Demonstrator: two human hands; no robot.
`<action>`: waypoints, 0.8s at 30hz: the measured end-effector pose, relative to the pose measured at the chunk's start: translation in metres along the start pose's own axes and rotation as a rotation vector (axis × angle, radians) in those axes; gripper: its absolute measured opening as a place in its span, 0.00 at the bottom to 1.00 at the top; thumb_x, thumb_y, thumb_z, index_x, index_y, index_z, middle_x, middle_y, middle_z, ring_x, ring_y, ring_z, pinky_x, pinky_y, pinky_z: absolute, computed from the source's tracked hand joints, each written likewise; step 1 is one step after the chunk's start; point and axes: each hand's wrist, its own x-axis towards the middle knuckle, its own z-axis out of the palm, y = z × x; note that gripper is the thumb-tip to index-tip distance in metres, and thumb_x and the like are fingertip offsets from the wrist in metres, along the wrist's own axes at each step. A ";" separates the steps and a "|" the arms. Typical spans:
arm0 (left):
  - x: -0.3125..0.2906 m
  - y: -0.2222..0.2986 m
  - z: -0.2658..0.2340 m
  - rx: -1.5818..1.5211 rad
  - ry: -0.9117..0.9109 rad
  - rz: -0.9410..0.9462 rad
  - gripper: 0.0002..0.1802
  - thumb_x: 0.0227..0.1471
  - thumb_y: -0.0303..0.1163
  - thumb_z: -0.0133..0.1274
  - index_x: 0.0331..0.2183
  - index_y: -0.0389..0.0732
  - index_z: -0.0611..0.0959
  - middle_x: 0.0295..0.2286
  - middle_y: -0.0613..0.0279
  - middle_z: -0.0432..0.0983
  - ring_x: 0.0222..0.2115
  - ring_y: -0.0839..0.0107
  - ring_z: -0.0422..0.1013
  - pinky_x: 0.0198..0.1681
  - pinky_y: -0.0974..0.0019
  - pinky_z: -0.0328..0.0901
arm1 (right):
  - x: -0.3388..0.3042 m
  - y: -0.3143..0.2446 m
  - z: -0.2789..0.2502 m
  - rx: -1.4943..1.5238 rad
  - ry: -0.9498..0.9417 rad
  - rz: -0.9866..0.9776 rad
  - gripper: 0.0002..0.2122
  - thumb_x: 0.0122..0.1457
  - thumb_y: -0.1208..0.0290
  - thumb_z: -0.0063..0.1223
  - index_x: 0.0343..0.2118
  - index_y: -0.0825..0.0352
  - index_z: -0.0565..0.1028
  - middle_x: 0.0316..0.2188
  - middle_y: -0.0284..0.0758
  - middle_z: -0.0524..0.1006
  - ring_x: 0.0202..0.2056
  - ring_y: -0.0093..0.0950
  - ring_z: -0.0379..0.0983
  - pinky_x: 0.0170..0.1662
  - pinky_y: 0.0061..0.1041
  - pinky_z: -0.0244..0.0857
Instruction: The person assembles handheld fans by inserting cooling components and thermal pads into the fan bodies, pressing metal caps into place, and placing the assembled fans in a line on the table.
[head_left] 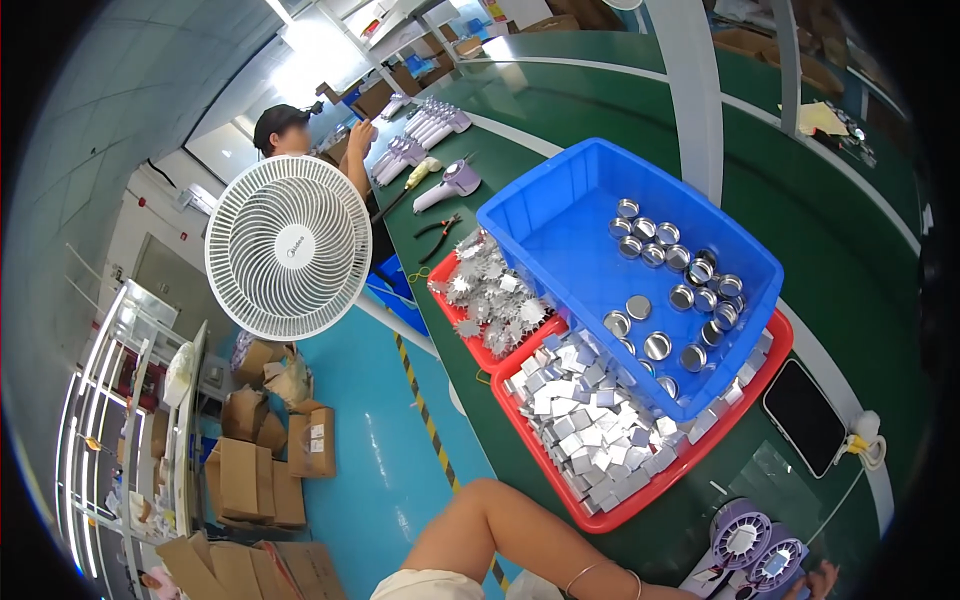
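Two lilac-and-white handheld fans lie side by side at the lower right: the left fan (pixel 738 530) and the right fan (pixel 778 566), each with a silvery square piece at the centre of its round grille. My left forearm, with a bracelet at the wrist, reaches in from the lower edge. My left hand (pixel 672 592) is by the fans' handles, mostly cut off, its fingers hidden. Bent fingers of my right hand (pixel 822 580) meet the right fan's outer edge; the rest is out of frame. A clear plastic bag (pixel 765 478) lies just beyond the fans.
A blue bin (pixel 570 225) with round metal caps rests on a red tray (pixel 600 522) of silvery square pieces. Beside them are a red tray of toothed metal pieces (pixel 485 285), pliers (pixel 438 237), a phone (pixel 803 415), and a white pedestal fan (pixel 290 245). Another person sits farther off.
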 end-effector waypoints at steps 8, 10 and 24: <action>0.000 0.004 0.003 0.007 -0.017 0.002 0.27 0.58 0.38 0.44 0.51 0.25 0.75 0.54 0.36 0.67 0.58 0.44 0.61 0.65 0.44 0.51 | -0.007 0.002 -0.002 0.020 -0.017 -0.007 0.09 0.59 0.81 0.56 0.43 0.71 0.74 0.48 0.48 0.72 0.51 0.46 0.69 0.61 0.49 0.57; 0.000 0.003 0.000 0.005 -0.024 -0.002 0.27 0.58 0.38 0.44 0.51 0.25 0.75 0.54 0.37 0.67 0.58 0.44 0.61 0.65 0.44 0.51 | -0.007 0.001 -0.001 0.010 -0.013 -0.009 0.09 0.59 0.81 0.56 0.43 0.71 0.74 0.49 0.48 0.71 0.51 0.46 0.69 0.60 0.49 0.57; -0.003 0.000 0.003 -0.087 0.049 -0.087 0.31 0.52 0.53 0.52 0.43 0.32 0.78 0.49 0.44 0.73 0.59 0.47 0.63 0.66 0.46 0.50 | -0.005 -0.017 0.011 -0.041 0.034 -0.004 0.09 0.48 0.84 0.52 0.34 0.69 0.71 0.30 0.40 0.74 0.45 0.44 0.71 0.62 0.60 0.48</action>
